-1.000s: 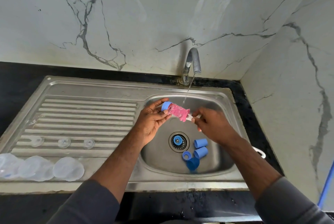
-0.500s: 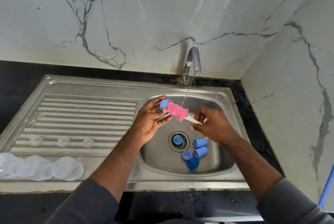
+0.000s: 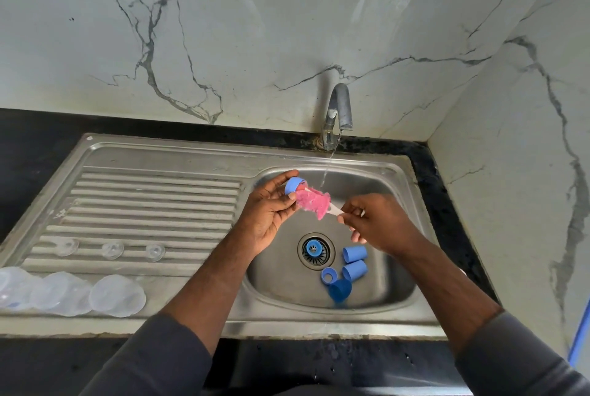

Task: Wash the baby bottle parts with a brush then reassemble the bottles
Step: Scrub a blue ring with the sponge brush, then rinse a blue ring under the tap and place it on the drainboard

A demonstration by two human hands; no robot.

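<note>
Over the sink bowl, the left hand holds a small blue ring in curled fingers, and the fluffy pink brush touches it. The right hand pinches the brush's white handle. Water falls from the tap — just behind the brush. In the bowl lie 2 blue caps, 1 other ring and 1 dark blue piece. On the ribbed side sit 3 clear teats and 3 clear bottles.

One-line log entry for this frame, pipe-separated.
phase: scrubbing | left hand: holds blue cap | right hand: pinches pink brush by handle | tap: running | sink: blue parts in basin
</note>
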